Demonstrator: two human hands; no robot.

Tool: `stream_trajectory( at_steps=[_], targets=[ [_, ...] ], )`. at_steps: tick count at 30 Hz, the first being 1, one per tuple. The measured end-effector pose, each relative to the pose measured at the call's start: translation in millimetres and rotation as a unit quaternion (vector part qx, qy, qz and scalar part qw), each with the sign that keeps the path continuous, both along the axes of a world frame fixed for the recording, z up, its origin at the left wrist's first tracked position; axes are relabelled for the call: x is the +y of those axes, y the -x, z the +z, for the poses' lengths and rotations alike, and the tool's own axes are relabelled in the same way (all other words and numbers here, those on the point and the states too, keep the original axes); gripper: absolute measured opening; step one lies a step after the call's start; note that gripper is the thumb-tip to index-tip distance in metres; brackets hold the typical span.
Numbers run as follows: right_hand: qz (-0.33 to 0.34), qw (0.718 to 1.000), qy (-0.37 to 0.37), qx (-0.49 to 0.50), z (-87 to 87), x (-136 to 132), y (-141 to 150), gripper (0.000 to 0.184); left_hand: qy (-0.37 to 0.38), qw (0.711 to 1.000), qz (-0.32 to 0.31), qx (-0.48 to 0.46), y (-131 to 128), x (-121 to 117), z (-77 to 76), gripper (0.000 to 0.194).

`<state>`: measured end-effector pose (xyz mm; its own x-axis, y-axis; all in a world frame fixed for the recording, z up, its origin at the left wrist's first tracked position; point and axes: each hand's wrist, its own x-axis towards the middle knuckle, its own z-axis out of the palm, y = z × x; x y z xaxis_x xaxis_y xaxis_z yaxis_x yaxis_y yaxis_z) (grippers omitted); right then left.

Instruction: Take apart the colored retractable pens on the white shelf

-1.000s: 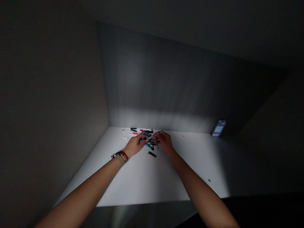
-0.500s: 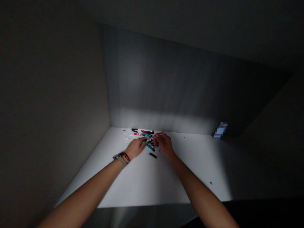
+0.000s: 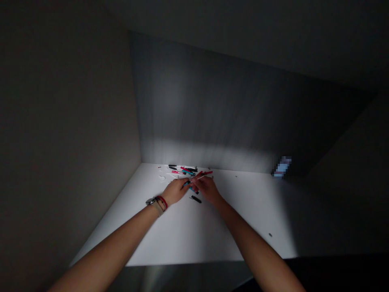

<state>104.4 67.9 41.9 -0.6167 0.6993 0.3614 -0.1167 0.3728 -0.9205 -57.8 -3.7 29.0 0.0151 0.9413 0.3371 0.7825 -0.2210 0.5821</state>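
Dim grey walls (image 3: 197, 101) hem in a white worktop (image 3: 170, 239), lit by a pale band of light, as a person works through loose pen parts with both hands. Fingers of the right hand (image 3: 209, 190) pinch a slim red stick (image 3: 208, 173), which has come into view there in the last half second; the hands have also drawn together, suggesting work on parts held between them. Fingers of the left hand (image 3: 174, 191) are narrowed beside a blue-and-dark piece (whether they grip it, one cannot tell). No container shows: red pieces (image 3: 177, 172) and a blue piece (image 3: 187, 172) lie uncontained beyond the hands, near the back wall, while a black piece (image 3: 196, 199) rests nearer the wearer. Well off to the right stands a pixelated object (image 3: 281, 167).
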Motion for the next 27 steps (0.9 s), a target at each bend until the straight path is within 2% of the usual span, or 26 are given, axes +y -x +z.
stream_trajectory(
  at_steps=[3,7,10,13,15,18,21,23,27],
  targets=[
    [-0.026,0.999,0.017,0.041,3.0,4.6,-1.6,0.046,-0.018,1.0,0.006,-0.018,0.7,1.0,-3.1,0.042],
    [-0.119,0.989,0.015,0.087,4.0,19.7,-9.0,0.046,-0.026,0.993,0.043,-0.109,3.6,7.4,-8.8,0.053],
    [-0.149,0.984,-0.096,-0.009,-5.0,29.8,-12.9,0.035,0.035,0.961,0.066,-0.265,4.6,12.4,-9.8,0.065],
    [-0.136,0.957,-0.208,-0.147,-18.8,34.5,-13.6,0.019,0.083,0.913,0.065,-0.395,4.6,13.4,-6.4,0.073],
    [-0.12,0.941,-0.235,-0.212,-25.9,35.4,-14.0,0.022,0.094,0.895,0.06,-0.431,5.2,12.5,-3.5,0.074],
    [-0.118,0.925,-0.269,-0.242,-28.2,34.9,-15.5,0.039,0.099,0.886,0.061,-0.448,6.8,11.5,-1.5,0.074],
    [-0.13,0.923,-0.297,-0.208,-21.2,31.5,-15.5,0.027,0.104,0.895,0.065,-0.428,7.3,11.8,-2.2,0.074],
    [-0.111,0.938,-0.281,-0.17,-15.2,26.8,-13.1,0.016,0.094,0.92,0.056,-0.377,6.0,11.4,-2.8,0.072],
    [-0.035,0.973,-0.194,-0.123,-10.2,13.9,-4.4,0.024,0.038,0.974,0.003,-0.225,-0.1,6.6,-2.4,0.062]
  ],
)
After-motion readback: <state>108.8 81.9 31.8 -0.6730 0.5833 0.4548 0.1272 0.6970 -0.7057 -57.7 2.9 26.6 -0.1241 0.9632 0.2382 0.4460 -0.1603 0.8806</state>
